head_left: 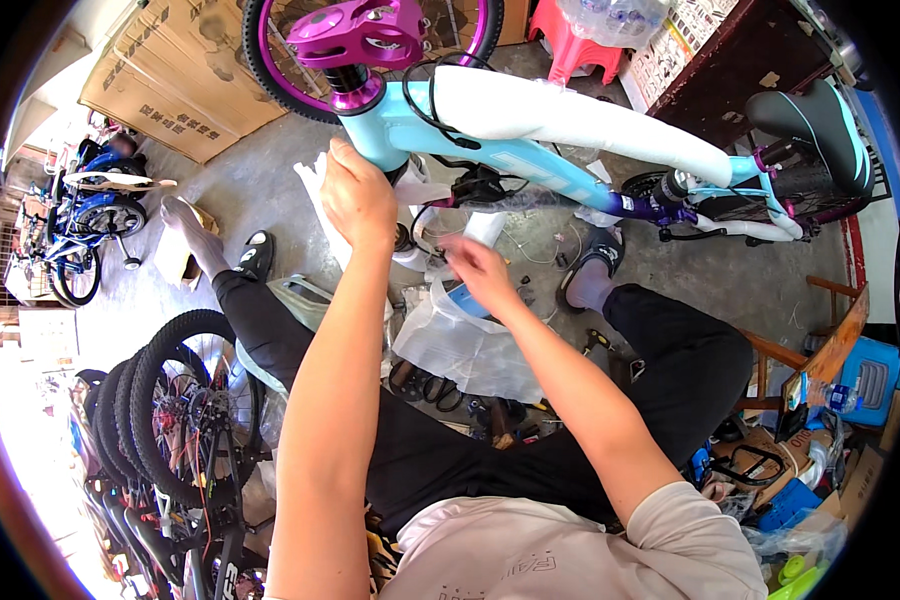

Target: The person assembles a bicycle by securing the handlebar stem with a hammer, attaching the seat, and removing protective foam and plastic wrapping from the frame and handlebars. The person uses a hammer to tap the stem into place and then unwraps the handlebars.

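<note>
A light blue bicycle frame, partly in white foam wrap, spans the upper part of the view. Its purple stem is at the left end and its black saddle at the right. My left hand is closed at the lower end of the head tube, beside a strip of white wrap; what its fingers grip is hidden. My right hand is just right of it, fingers blurred, near a thin dark cable. Next to the frame tube hangs a black brake or shifter part.
Between my legs lie a clear plastic sheet and scattered tools. Several bicycle wheels stand at lower left, and blue bicycles farther left. A large cardboard box, a pink stool, and a wooden chair surround me.
</note>
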`<state>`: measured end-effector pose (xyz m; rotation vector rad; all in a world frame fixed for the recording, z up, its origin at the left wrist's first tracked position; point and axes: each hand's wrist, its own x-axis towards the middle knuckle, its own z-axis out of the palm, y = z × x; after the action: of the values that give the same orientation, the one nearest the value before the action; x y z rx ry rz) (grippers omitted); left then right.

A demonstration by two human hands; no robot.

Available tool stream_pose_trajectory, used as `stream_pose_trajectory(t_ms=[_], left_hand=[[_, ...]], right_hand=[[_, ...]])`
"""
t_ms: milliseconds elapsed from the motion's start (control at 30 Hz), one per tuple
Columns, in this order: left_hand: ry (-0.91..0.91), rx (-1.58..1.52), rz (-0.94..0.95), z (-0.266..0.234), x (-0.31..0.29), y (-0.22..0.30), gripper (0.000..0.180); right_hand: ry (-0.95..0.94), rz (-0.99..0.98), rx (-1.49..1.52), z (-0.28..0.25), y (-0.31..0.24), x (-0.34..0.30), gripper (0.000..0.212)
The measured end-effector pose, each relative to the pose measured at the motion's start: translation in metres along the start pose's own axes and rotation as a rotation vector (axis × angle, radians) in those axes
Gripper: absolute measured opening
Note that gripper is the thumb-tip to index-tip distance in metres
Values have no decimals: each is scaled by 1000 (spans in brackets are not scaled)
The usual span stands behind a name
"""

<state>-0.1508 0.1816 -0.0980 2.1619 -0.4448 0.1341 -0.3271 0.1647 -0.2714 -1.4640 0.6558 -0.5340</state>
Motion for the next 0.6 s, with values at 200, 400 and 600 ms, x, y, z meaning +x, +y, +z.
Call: stream_pose_trajectory(t_ms=[200,400,600], left_hand=[[22,-12,-62,-2,-4,6,59],[31,-36,-38,-3,-7,16,59],[30,-64,-59,1,-5,11,62]], right_hand=[[660,530,534,-115,94,-28,20],[943,500,646,-222,109,15,67],[898,462,875,-255,129,44,25]])
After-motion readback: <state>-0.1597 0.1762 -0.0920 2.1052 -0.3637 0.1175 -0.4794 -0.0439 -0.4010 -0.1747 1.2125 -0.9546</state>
